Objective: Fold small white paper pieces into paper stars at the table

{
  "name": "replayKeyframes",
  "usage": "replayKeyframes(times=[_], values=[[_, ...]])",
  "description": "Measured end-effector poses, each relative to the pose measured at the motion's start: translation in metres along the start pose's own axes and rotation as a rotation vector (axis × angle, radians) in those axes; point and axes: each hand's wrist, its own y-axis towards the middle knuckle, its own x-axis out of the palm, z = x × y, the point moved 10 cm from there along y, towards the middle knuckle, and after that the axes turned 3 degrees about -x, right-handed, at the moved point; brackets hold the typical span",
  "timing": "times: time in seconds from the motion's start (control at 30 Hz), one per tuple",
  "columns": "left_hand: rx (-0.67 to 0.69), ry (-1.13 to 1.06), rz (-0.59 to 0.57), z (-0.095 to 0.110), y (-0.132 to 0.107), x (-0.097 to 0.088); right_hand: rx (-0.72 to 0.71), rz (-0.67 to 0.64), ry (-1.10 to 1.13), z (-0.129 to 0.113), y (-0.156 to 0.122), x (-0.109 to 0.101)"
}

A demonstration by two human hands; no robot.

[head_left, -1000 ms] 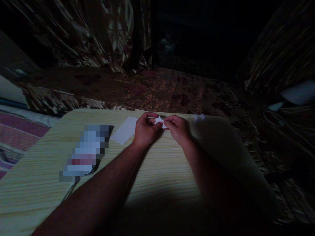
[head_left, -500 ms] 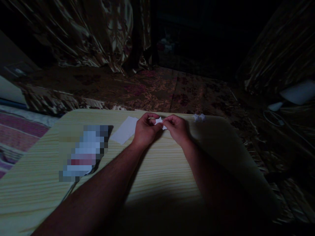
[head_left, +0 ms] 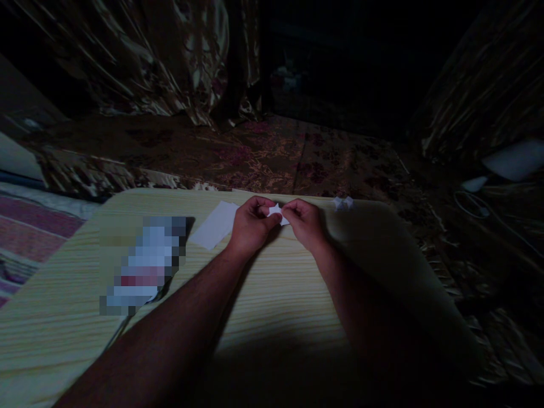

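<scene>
Hardly any movement is seen since the earlier pictures: both hands are kept at the same spot near the far edge of the table (head_left: 276, 294), and only the pinched paper is turned very slightly between the fingertips.

The left hand (head_left: 250, 224) and the right hand (head_left: 304, 224) are brought close together, knuckles facing each other. A small white paper piece (head_left: 276, 213) is held between them, just above the tabletop. It is clamped by thumb and forefinger of each hand, on its left side by the left hand and on its right side by the right. Its exact folds cannot be made out in the dim light.

A flat white sheet (head_left: 215, 225) is laid on the table just beside the left hand, on its outer side. A second folded paper piece (head_left: 343, 203) is seen at the far edge, near the right hand but apart from it. A pixelated object (head_left: 144, 263) is placed further left, well apart from the hands. Beyond the table a patterned carpet (head_left: 263, 156) is spread, and a shiny curtain (head_left: 170, 62) is hung behind it.
</scene>
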Motion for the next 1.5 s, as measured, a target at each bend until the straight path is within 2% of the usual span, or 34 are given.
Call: replayKeyframes(times=[0.53, 0.87, 1.13, 1.37, 1.5], values=[[0.027, -0.006, -0.068, -0.004, 0.001, 0.005, 0.032, 0.0, 0.036, 0.0, -0.001, 0.001], [0.013, -0.068, -0.136, -0.001, -0.002, 0.014, 0.035, -0.01, 0.0, -0.001, 0.0, 0.0], [0.021, -0.047, -0.123, -0.002, -0.001, 0.012, 0.049, -0.023, 0.061, 0.001, 0.0, 0.001], [0.019, -0.059, -0.035, 0.0, 0.002, 0.003, 0.101, -0.036, 0.087, 0.004, 0.0, 0.001], [0.025, -0.054, -0.036, 0.002, 0.001, 0.004, 0.069, -0.038, 0.079, 0.005, 0.0, 0.001]])
